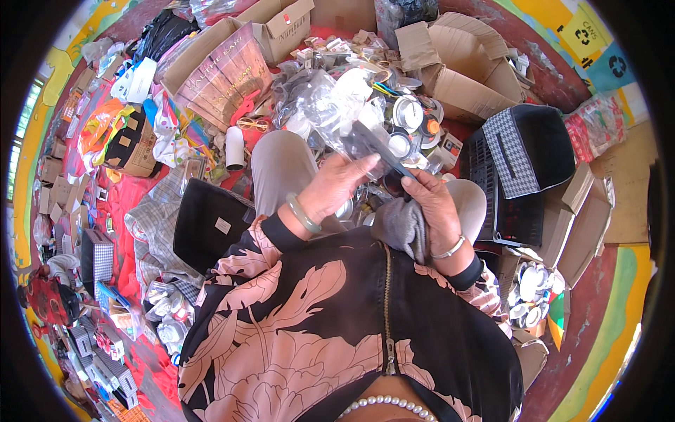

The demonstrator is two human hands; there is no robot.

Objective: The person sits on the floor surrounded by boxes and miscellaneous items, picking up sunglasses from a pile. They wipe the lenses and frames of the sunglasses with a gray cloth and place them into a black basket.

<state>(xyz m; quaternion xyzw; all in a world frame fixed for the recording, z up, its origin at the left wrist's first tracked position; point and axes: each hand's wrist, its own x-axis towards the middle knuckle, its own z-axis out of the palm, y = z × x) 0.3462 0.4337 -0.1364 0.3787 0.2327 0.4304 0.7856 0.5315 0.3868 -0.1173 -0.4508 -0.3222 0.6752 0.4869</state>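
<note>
Between both hands, above my lap, is a dark, long, flat thing [382, 151]; its kind is not plain, though a rounded dark part shows under it. My left hand [336, 184] pinches its side between thumb and fingers. My right hand [437, 209] grips its near end, thumb on top. A grey cloth [403, 226] hangs bunched from the right hand's fingers. Just beyond the left hand, a crumpled clear plastic bag [323, 105] lies on a heap of small goods. White round lids or tins [408, 114] stick out of that heap.
Open cardboard boxes [467, 67] stand at the back. To the right are a black crate [485, 165] and a black box with a checked band [524, 151]. A black bin [211, 224] sits on my left, near a white roll [234, 148] and glasses [253, 124].
</note>
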